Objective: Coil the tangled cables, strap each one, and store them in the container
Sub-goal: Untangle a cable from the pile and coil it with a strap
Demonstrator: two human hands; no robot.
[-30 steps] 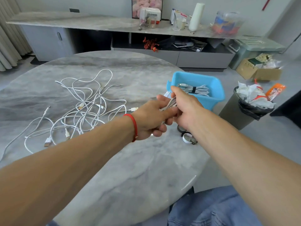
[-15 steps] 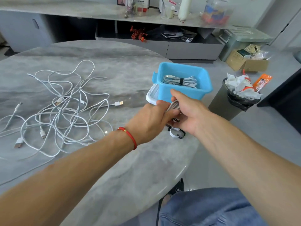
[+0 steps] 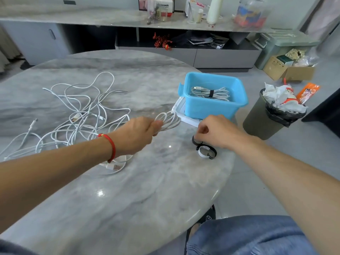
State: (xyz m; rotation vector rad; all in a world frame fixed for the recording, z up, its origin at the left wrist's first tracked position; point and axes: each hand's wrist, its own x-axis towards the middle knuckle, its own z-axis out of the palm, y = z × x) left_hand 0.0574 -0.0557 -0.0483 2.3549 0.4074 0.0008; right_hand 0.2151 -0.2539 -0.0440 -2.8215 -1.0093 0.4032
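Observation:
My left hand grips a coiled white cable above the round marble table, its loops sticking out to the right. My right hand pinches a black strap at the table's right side, beside another rolled strap. A blue container stands behind my hands on a white lid, with one strapped white cable inside. A tangle of white cables lies on the table to the left, partly hidden by my left forearm.
A dark bin stuffed with rubbish stands on the floor right of the table. A cardboard box sits beyond it. A long cluttered sideboard runs along the back wall. My knee in jeans is at the bottom.
My hands have parted: the right hand let go of the coil and dropped to the straps, while the left hand keeps the coil alone and has drifted left.

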